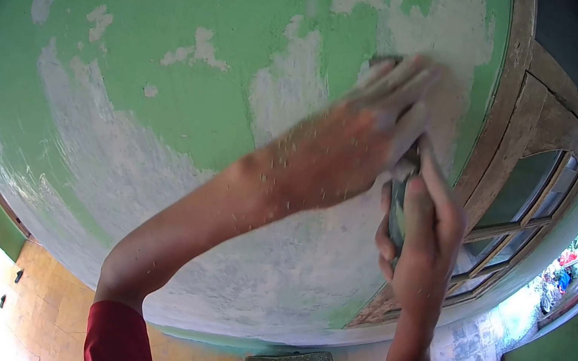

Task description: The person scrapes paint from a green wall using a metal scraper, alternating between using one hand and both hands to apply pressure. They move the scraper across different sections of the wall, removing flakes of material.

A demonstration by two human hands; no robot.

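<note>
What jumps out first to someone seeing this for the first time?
The green wall, its paint flaked off in big pale patches, fills the view. In front of it, right of centre, the right hand grips a scraper while the left hand presses flat on its upper end. A weathered window frame stands at the right.

Red sleeves (117, 339) (both arms) end above dust-flecked forearms (223, 208).
</note>
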